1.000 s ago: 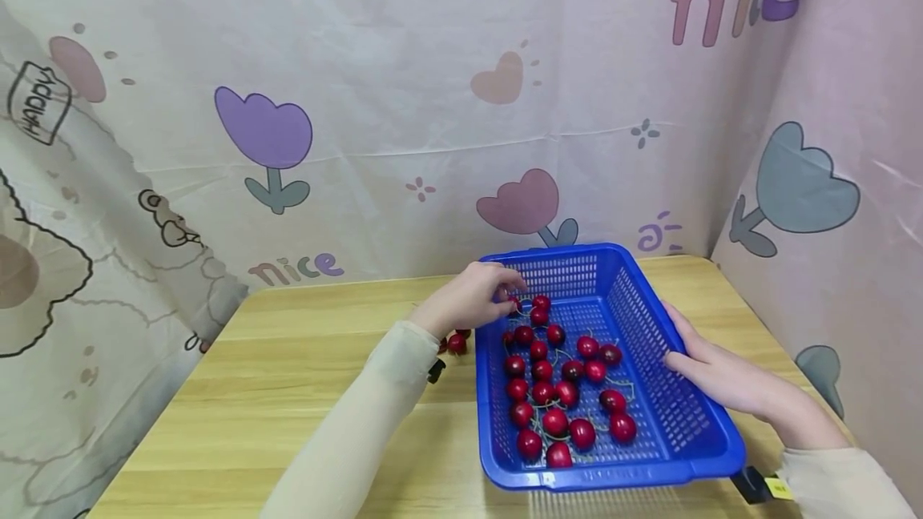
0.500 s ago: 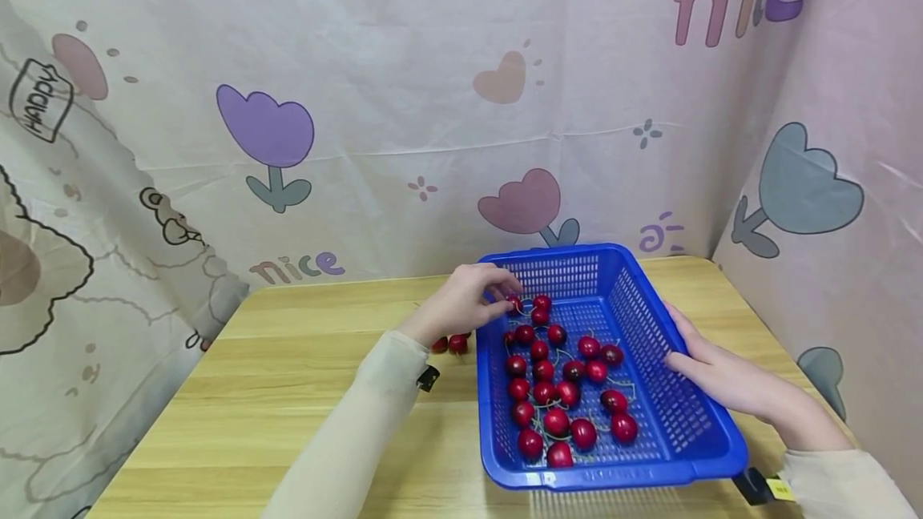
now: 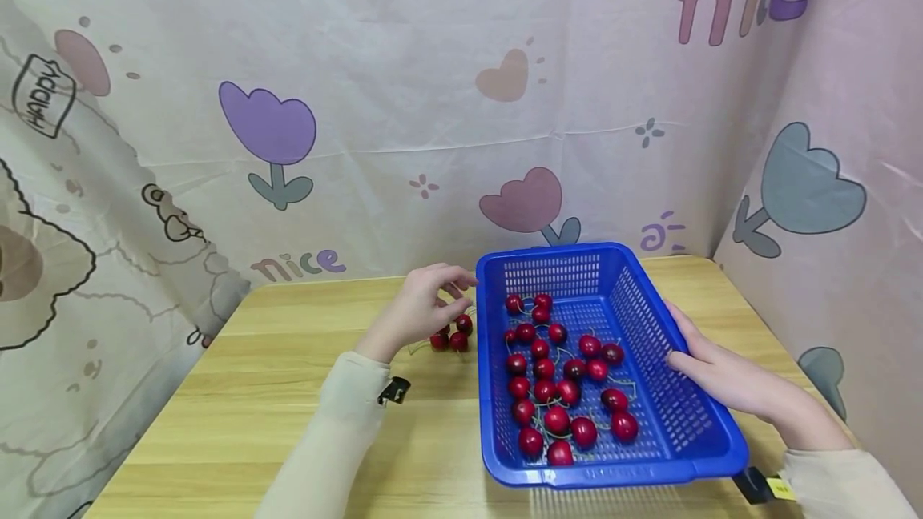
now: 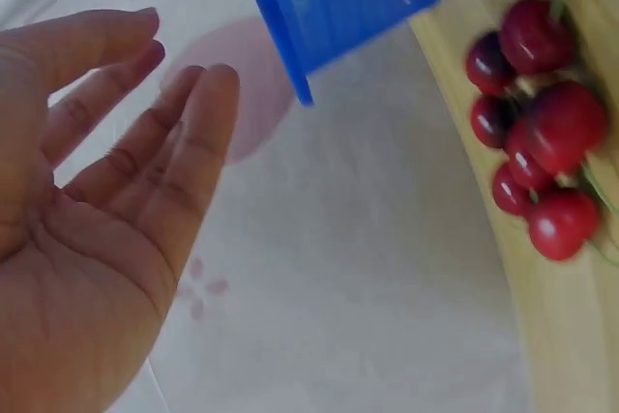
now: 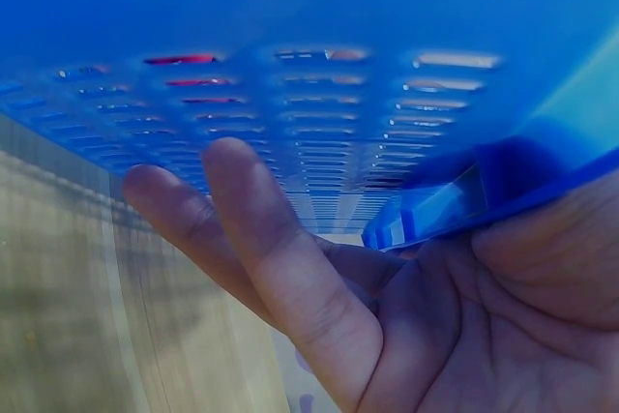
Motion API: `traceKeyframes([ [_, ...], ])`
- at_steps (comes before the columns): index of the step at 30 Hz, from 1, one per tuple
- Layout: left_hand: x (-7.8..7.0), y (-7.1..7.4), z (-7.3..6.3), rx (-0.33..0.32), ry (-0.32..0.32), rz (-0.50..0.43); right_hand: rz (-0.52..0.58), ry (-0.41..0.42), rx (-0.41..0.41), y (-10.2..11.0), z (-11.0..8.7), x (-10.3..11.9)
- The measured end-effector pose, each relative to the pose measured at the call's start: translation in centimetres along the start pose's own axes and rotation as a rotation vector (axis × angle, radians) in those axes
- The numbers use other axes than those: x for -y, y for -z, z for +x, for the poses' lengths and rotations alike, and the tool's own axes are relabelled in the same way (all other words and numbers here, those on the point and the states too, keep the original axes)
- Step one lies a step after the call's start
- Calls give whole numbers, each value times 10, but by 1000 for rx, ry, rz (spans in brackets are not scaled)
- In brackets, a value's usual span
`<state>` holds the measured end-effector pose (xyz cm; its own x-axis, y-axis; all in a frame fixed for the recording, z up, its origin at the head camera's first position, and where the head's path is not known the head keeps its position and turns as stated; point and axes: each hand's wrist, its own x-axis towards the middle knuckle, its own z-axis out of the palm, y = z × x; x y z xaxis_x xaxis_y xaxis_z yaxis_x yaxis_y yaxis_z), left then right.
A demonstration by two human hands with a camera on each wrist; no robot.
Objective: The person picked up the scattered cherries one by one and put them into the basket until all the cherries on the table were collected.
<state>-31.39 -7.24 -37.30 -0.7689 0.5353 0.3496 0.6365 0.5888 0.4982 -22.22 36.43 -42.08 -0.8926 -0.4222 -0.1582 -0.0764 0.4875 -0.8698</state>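
Note:
A blue plastic basket [image 3: 613,472] with slotted walls stands on the right part of the table, tilted toward me. Several red cherries [image 3: 557,420] with green stems lie inside it, mostly along its left side. My right hand [image 3: 728,371] grips the right wall, thumb over the rim; in the right wrist view its fingers [image 5: 261,229] reach beneath the basket. Just outside the left rim, my left hand [image 3: 418,307] hovers with relaxed fingers and holds nothing. Below it is a small pile of cherries [image 3: 458,341], which the left wrist view shows apart from the palm [image 4: 87,297].
The wooden table [image 3: 238,407] spreads out to the left of the basket. A patterned cloth [image 3: 404,102] hangs behind the table and along both sides. A black strap [image 3: 393,391] is on the left wrist.
My left hand has moved left out of the basket to above the loose pile, leaving a cherry at the basket's far left corner. The right hand and basket have stayed put.

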Motion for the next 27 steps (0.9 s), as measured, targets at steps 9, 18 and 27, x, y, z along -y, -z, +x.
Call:
traceKeyframes([
  [9,27,6,-28,36,159,80,12,-10,1,0,0,1],
  [18,55,0,-48,69,316,178,12,-6,-6,-2,-2,1],
  [27,72,-15,-57,94,353,209,15,-5,-5,-1,-1,0],
])
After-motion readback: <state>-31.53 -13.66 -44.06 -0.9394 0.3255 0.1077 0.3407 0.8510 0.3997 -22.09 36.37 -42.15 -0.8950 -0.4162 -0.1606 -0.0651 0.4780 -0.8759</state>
